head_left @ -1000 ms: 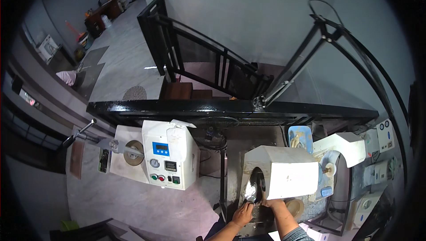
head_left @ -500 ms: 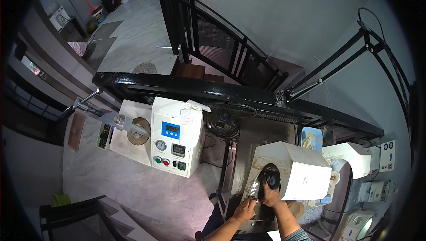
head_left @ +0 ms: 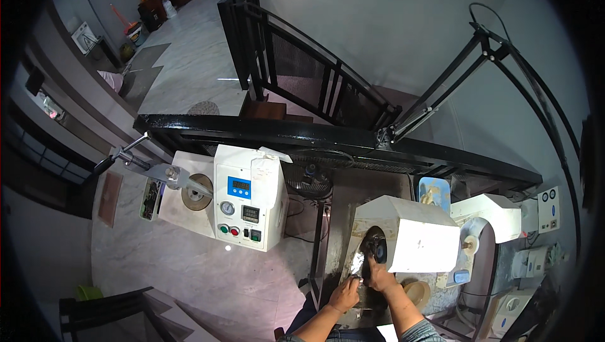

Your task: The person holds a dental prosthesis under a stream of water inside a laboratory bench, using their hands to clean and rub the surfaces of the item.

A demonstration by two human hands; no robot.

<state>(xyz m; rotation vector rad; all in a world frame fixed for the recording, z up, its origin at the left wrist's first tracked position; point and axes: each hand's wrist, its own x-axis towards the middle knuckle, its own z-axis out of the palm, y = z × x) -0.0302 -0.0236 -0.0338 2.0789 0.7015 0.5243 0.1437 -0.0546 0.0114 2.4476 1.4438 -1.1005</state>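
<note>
Both my hands work at the front opening of a white hooded polishing machine. Inside the opening a dark round wheel shows in part, beside a shiny wet-looking surface. My right hand reaches up to the wheel's lower edge, its fingers bent together around something too small and dark to make out. My left hand lies just left of it and lower, fingertips pinched at the opening's lower lip. Whatever is between those fingertips is hidden.
Left of the bench stands a white control box with buttons and a gauge. A blue tray sits behind the hood. To the right is a second white hood with a pale wheel. A black railing runs behind, near a black fan.
The whole view has shifted slightly. My right hand sits a little lower against the wheel, and more of the wheel shows above it. My left hand stays close beside it.
</note>
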